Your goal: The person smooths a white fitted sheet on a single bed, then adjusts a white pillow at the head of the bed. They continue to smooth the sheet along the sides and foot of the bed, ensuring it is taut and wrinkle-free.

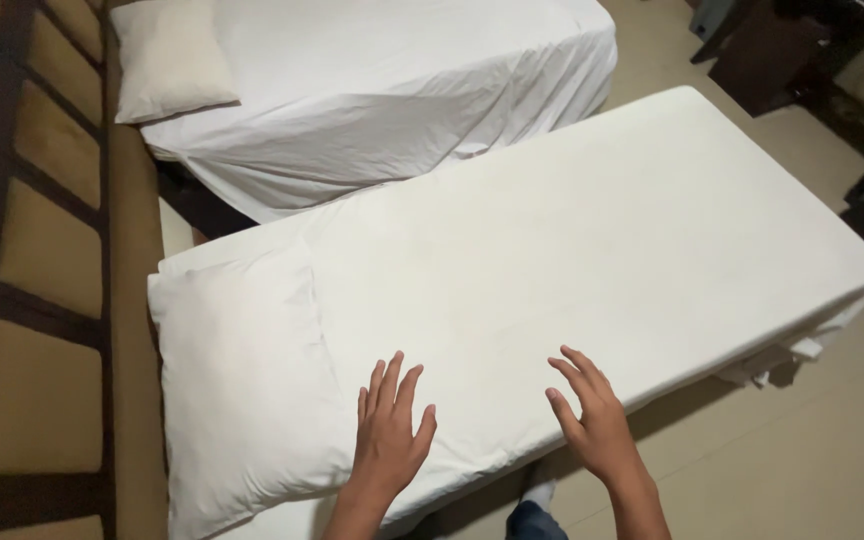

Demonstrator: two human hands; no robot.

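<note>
Both hands, left (389, 430) & right (592, 415), spread flat over white bed sheet (572, 230).

A padded tan headboard wall with dark wooden slats (22, 250) is seen left; beige tiled floor (792, 450), dark wooden furniture (762, 50) upper right.

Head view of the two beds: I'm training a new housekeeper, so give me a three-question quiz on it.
1. True or false: both hands are spread open over the near bed's sheet.
2. Which hand is closer to the near pillow: A left, B right?
3. What lies on the far bed?

Key: 1 true. 2 A, the left hand; the right hand is farther away. 3 A second pillow.
</note>
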